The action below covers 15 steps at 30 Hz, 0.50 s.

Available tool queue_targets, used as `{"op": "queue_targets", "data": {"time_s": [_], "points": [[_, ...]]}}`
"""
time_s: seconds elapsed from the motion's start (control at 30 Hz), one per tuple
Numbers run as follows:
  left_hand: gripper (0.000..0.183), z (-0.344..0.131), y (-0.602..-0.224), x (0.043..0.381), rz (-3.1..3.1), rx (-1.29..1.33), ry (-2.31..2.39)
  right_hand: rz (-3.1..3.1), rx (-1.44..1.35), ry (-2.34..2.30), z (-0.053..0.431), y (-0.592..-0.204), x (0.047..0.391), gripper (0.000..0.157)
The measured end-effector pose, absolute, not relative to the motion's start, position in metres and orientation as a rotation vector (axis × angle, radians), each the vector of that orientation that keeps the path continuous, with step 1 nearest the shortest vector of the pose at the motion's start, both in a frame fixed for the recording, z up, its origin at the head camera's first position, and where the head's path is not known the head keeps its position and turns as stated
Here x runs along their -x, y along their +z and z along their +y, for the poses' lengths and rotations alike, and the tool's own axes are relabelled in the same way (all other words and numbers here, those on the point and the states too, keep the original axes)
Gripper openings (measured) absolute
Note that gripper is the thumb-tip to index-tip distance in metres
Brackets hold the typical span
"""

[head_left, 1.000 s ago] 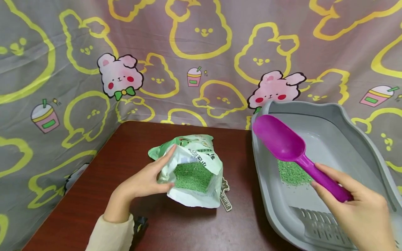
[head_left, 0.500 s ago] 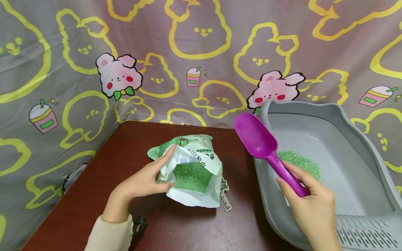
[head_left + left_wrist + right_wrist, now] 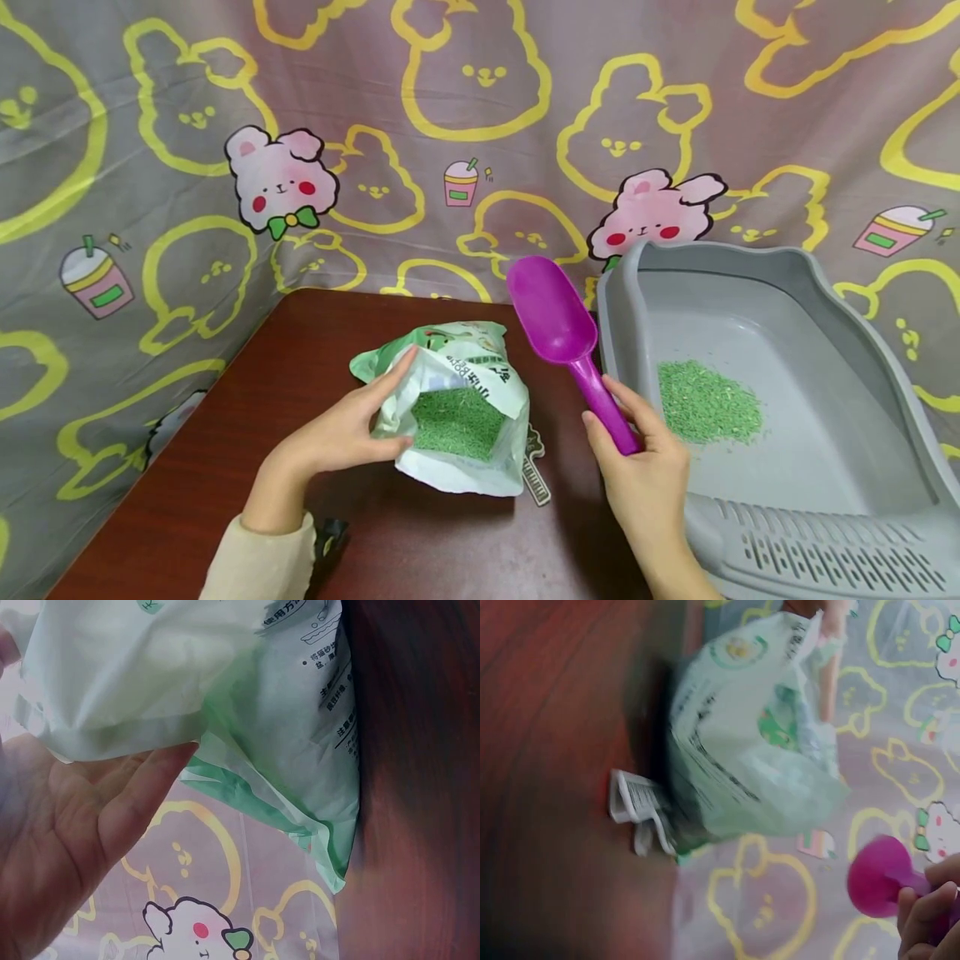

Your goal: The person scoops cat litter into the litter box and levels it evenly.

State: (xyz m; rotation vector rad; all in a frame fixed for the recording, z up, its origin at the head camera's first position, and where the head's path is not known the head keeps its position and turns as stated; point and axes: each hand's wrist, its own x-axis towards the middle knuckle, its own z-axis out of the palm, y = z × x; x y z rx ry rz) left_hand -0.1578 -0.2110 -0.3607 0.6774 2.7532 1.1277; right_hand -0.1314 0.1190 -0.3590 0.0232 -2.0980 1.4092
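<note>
My left hand (image 3: pixel 337 442) holds the mouth of a pale green and white cat litter bag (image 3: pixel 506 479) at its left side, thumb at the lower edge and fingers along the upper. Green pellets (image 3: pixel 457 423) show inside. In the left wrist view the fingers (image 3: pixel 154 784) lie against the bag's folded rim (image 3: pixel 124 735). My right hand (image 3: pixel 641 479) grips the handle of a purple scoop (image 3: pixel 555 312), raised between the bag and the litter tray, its bowl showing nothing inside. The right wrist view shows the scoop (image 3: pixel 881 877) apart from the bag (image 3: pixel 735 735).
A grey litter box (image 3: pixel 810 467) stands at the right, with a patch of green litter (image 3: pixel 708 404) on its floor and a slotted front ledge. A small flat slotted piece (image 3: pixel 536 475) lies beside the bag on the brown table (image 3: pixel 480 550). A patterned curtain (image 3: pixel 360 75) hangs behind.
My right hand has carried the scoop leftward from over the litter box toward the bag, uncovering the litter patch. The left hand and the bag stay in place.
</note>
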Motion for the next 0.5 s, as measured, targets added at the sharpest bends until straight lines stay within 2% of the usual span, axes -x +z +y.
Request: {"op": "queue_targets", "data": {"time_s": [0.5], "points": [[0.107, -0.212, -0.361, 0.159, 2.758, -0.686, 1.108, -2.014, 0.075, 1.734, 0.090, -0.388, 0.167, 0.046]]}}
